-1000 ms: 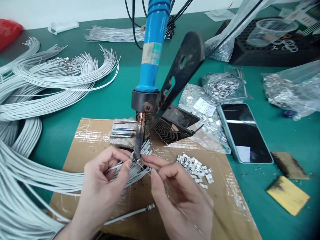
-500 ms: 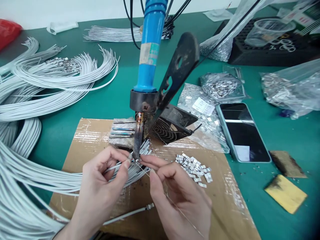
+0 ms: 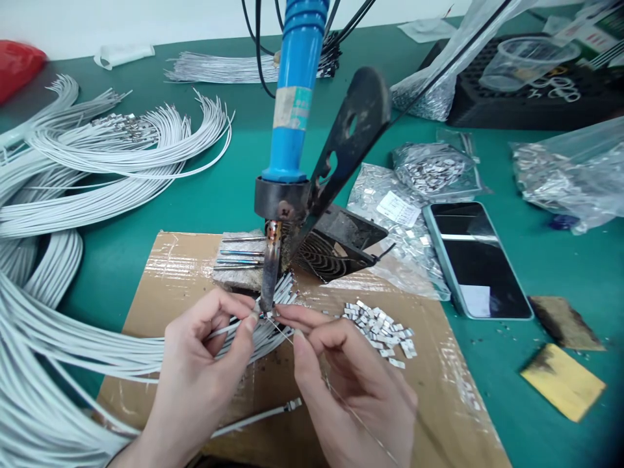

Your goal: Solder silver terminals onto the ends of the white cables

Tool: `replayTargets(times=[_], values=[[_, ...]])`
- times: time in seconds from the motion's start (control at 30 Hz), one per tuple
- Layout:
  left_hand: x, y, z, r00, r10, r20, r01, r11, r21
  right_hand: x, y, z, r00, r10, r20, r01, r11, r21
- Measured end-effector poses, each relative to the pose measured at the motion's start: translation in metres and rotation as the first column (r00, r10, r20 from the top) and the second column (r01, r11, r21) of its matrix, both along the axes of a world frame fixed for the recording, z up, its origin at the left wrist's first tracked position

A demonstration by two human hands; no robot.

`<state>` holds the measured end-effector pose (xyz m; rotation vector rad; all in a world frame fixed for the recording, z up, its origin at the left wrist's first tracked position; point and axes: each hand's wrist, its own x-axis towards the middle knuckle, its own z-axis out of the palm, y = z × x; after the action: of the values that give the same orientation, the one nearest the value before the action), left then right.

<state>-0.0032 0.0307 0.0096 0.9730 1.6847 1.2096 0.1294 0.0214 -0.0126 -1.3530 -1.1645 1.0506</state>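
A blue-handled soldering iron is clamped tip-down in a black bracket. Just left of its tip, my left hand pinches a white cable near its end. My right hand is closed on a thin solder wire, whose end reaches the tip; the wire's tail runs down across the palm. A small metal connector sits right under the tip between the fingertips, partly hidden. Which fingers bear on it I cannot tell. Below the hands lies another cable with a metal end.
Loose metal connectors lie on the cardboard, right of my hands. White cable bundles fill the left side. A fan stands behind the iron. Farther right are a phone, a yellow sponge and bags of metal parts.
Both hands keep their grip at the iron's tip with barely any movement. The whole view has shifted very slightly.
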Motion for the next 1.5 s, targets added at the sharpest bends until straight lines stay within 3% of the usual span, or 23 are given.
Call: replayTargets(times=[1.5], values=[[-0.0008, 0.0009, 0.0017, 0.999, -0.018, 0.027, 0.018, 1.0, -0.015, -0.0019, 0.0, -0.0018, 0.999, -0.009, 0.033, 0.009, 1.0, 0.024]])
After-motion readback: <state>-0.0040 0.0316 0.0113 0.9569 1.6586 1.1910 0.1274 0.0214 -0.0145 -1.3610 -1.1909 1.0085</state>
